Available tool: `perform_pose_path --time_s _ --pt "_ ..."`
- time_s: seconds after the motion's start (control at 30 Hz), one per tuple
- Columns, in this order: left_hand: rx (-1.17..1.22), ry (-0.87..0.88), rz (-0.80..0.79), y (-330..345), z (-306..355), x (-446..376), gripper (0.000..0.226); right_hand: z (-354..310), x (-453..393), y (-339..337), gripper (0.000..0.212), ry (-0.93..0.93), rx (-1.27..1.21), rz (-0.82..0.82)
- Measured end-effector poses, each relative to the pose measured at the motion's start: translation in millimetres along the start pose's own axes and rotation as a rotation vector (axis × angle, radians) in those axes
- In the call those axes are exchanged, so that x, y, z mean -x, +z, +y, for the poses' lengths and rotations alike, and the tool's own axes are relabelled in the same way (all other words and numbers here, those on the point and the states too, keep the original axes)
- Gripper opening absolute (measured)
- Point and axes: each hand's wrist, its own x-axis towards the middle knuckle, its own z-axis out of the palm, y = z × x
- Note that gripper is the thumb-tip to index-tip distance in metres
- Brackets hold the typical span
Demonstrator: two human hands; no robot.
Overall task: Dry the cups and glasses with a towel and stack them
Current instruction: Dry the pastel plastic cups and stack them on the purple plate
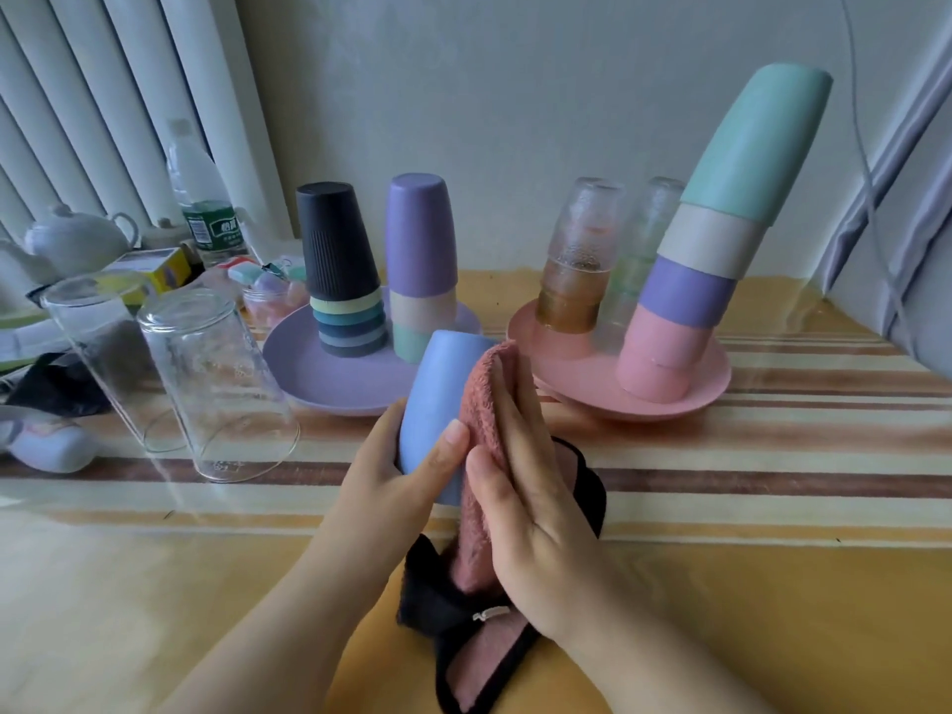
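Two hands are on one cup: my left hand [399,456] is curled round the lower part of the blue plastic cup [438,409], thumb lying across its front, holding it bottom-up and tilted above the striped tablecloth [721,487]. My right hand [525,507] lies flat, fingers straight and pressed together, pushing the pink towel [484,456] with its black edging against the cup's right side; the towel's tail hangs below my palm.

I judge this to be the drying step, with the outside wall being wiped.

Beyond my fingertips stands the purple plate [329,389] bearing a stack topped by a dark ribbed cup [337,239] and a second stack topped by a purple cup [420,234]. Off past my right fingers is the pink plate [695,399], with stacked glasses and a leaning tower capped by a teal cup [757,146]. Left of my left hand, two clear glasses [206,373] stand mouth down, probably waiting.

Next I should turn the cup in my left grip, dry inside, then seat it squarely on a stack; the leaning tower looks risky.
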Motion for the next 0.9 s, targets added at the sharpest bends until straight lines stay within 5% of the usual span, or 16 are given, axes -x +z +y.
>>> perform_pose_path --time_s 0.2,0.37,0.53,0.73,0.9 --pt "-0.076 0.052 -0.023 8.4 2.3 3.7 0.047 1.3 -3.1 -4.9 0.047 0.042 -0.046 0.117" --pt "0.033 0.017 -0.142 11.4 -4.6 7.6 0.054 -1.8 -8.3 -27.8 0.022 0.326 -0.310 0.208" --pt "0.243 -0.046 -0.106 9.6 -2.2 6.7 0.054 7.3 -6.3 -18.3 0.074 0.467 -0.525 0.128" --pt "0.385 -0.056 0.023 1.1 0.0 0.8 0.058 -0.3 2.1 -6.0 0.074 0.585 -0.352 0.033" --pt "0.128 0.012 0.055 -6.6 -0.7 -5.0 0.038 0.5 -1.3 -7.9 0.034 0.555 -0.355 0.143"
